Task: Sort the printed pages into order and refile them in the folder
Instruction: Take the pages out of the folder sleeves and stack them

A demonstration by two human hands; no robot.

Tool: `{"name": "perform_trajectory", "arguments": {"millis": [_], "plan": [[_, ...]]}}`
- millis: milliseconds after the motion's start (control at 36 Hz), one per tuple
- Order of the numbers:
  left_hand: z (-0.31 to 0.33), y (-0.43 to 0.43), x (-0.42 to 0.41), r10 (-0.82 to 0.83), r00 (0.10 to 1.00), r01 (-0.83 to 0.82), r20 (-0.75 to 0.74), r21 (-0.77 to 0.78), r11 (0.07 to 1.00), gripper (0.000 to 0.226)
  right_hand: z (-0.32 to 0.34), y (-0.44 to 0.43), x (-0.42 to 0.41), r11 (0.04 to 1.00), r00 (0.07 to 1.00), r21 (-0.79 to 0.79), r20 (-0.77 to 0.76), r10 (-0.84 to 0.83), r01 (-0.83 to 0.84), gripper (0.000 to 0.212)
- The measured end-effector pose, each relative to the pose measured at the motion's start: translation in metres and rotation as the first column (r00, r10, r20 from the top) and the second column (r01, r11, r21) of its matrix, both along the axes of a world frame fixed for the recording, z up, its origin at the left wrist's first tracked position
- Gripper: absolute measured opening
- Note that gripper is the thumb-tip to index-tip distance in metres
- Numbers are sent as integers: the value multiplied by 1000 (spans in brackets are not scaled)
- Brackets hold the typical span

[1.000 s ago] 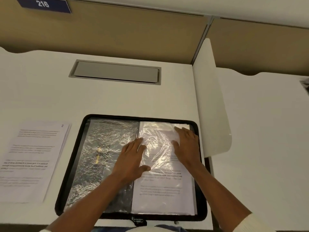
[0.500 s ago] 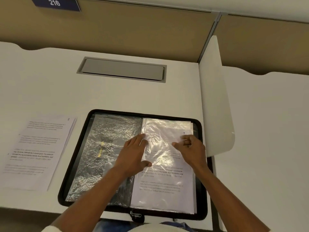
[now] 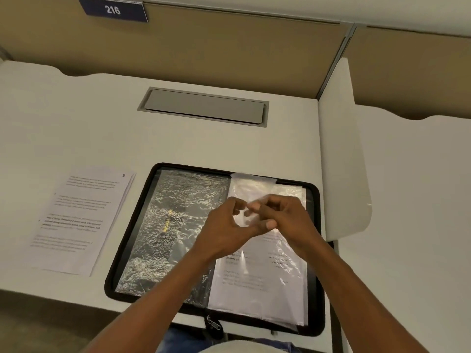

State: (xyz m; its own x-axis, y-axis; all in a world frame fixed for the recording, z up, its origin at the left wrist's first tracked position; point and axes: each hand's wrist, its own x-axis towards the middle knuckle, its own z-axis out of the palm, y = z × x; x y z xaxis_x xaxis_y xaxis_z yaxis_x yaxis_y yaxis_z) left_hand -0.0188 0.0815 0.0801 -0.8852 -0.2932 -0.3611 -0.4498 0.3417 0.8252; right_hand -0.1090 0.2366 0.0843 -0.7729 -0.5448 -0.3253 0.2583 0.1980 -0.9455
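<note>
A black zip folder [image 3: 132, 240] lies open at the desk's front edge. Its left half shows a crinkled clear sleeve [image 3: 173, 225] over dark backing. On the right half a clear sleeve [image 3: 257, 284] covers a printed page. My left hand [image 3: 224, 228] and my right hand [image 3: 288, 217] meet above that right half, fingertips together, pinching the clear sleeve's film between them. The sleeve's top edge rises past the folder's far rim. A stack of printed pages [image 3: 84, 217], its top sheet numbered 2, lies on the desk left of the folder.
A white rounded divider panel [image 3: 341, 149] stands just right of the folder. A grey cable hatch [image 3: 204, 107] is set in the desk behind it. A blue sign reading 216 [image 3: 112, 8] hangs on the tan back wall. The zip pull [image 3: 212, 324] hangs at the front edge.
Both hands have left the flat sleeve, lifted and come together with fingers curled on its film. The sleeve's top has risen past the folder's rim. The view has shifted.
</note>
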Motion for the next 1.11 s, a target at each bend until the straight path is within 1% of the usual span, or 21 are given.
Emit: {"name": "perform_trajectory", "arguments": {"millis": [111, 167, 222, 250, 333, 361, 389, 417, 444, 500, 556, 611, 639, 722, 778, 889, 944, 972, 1028, 1111], "plan": [[22, -13, -1, 74, 994, -85, 82, 140, 987, 84, 8, -25, -4, 988, 994, -127, 53, 97, -90, 20], [30, -24, 1, 164, 982, -177, 89, 171, 969, 72, 9, -38, -7, 976, 985, -181, 102, 139, -119, 26], [33, -40, 3, 277, 955, -288, 102, 124, 949, 51, 8, -51, -9, 957, 972, -243, 135, 194, -157, 32], [32, -51, 4, 317, 942, -325, 108, 66, 943, 41, 7, -57, -10, 947, 965, -266, 136, 222, -181, 34], [25, -87, 8, 398, 914, -394, 78, -63, 917, 11, -2, -72, -12, 930, 958, -276, 85, 274, -242, 38], [22, -99, 10, 420, 905, -411, 68, -117, 904, 8, -7, -76, -13, 933, 959, -255, 55, 278, -256, 38], [19, -110, 12, 436, 899, -418, 49, -211, 884, 14, -11, -81, -12, 937, 960, -221, 22, 281, -269, 38], [15, -122, 15, 450, 893, -414, 32, -337, 846, 18, -15, -86, -12, 944, 959, -169, -21, 283, -283, 38], [12, -133, 18, 457, 889, -404, 17, -443, 801, 17, -19, -90, -11, 948, 953, -105, -74, 293, -299, 38], [6, -149, 23, 468, 884, -390, 2, -552, 737, 13, -31, -100, -11, 939, 920, 53, -187, 344, -340, 36], [1, -159, 26, 481, 877, -386, 6, -587, 711, 9, -45, -108, -11, 902, 840, 236, -337, 426, -362, 32], [-6, -165, 29, 487, 873, -370, 23, -618, 693, 7, -63, -116, -11, 854, 711, 391, -486, 508, -343, 32], [-10, -167, 31, 486, 873, -364, 25, -631, 685, 7, -70, -120, -10, 829, 656, 452, -522, 545, -330, 33], [-25, -175, 37, 485, 873, -339, 46, -657, 673, 14, -84, -128, -9, 721, 537, 633, -518, 666, -283, 42], [-34, -180, 39, 488, 869, -318, 78, -667, 673, 18, -94, -131, -9, 646, 472, 715, -487, 735, -269, 56], [-47, -184, 40, 476, 873, -280, 108, -688, 670, 14, -105, -133, -11, 565, 399, 783, -446, 801, -259, 79], [-49, -186, 41, 473, 873, -256, 123, -711, 656, 10, -108, -135, -11, 546, 368, 803, -446, 816, -237, 86], [-51, -186, 40, 459, 879, -231, 132, -725, 649, 9, -109, -135, -12, 545, 368, 806, -446, 816, -232, 87], [-55, -187, 42, 429, 889, -168, 158, -760, 628, 8, -109, -136, -13, 579, 408, 771, -455, 791, -263, 87], [-62, -187, 41, 382, 906, -88, 180, -804, 588, 11, -106, -127, -18, 683, 520, 678, -494, 697, -271, 78]]}}
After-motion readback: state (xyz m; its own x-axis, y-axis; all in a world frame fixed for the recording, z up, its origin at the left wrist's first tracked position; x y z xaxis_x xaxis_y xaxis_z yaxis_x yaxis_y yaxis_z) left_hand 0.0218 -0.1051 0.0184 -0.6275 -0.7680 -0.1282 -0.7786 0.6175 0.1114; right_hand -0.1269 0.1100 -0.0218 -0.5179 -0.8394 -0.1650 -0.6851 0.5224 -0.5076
